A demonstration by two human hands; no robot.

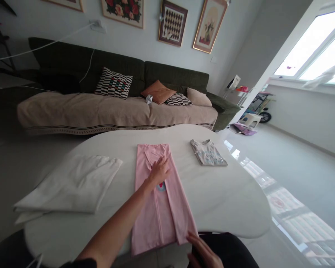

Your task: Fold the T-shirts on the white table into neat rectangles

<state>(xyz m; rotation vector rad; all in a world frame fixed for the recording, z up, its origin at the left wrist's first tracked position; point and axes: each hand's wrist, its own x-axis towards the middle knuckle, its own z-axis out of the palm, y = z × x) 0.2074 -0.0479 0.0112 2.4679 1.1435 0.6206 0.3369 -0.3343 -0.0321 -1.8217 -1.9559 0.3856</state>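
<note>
Reading my feed from left to right, the first thing on the white oval bench (229,201) is a folded white cloth (68,184), a broad flat bundle that seems to run past the bench's left rim. Just to its right lies the pink garment (156,201), folded lengthwise into a long strip, running from mid-bench down to the near edge. A small printed motif (161,187) shows just below the left hand.

The left hand (159,172) comes in from the lower left and rests on the upper part of that strip. I read it as open, palm down, with the fingers spread and nothing gripped. The right hand (203,253) sits at the bottom of my view, beside the strip's lower right corner, and is cut off by the frame. Its fingers (201,247) look extended rather than closed, and I can't tell whether they touch the pink fabric.

Further right, well apart from the strip, a folded pale T-shirt (208,153) with a blue print lies on the bench. Beyond the bench, a dark green sofa (174,74) carries a beige throw (114,113) and several cushions. Framed pictures (172,22) hang on the wall above it. At the far right, a bright window (315,48) throws reflections onto the glossy floor (296,208).
</note>
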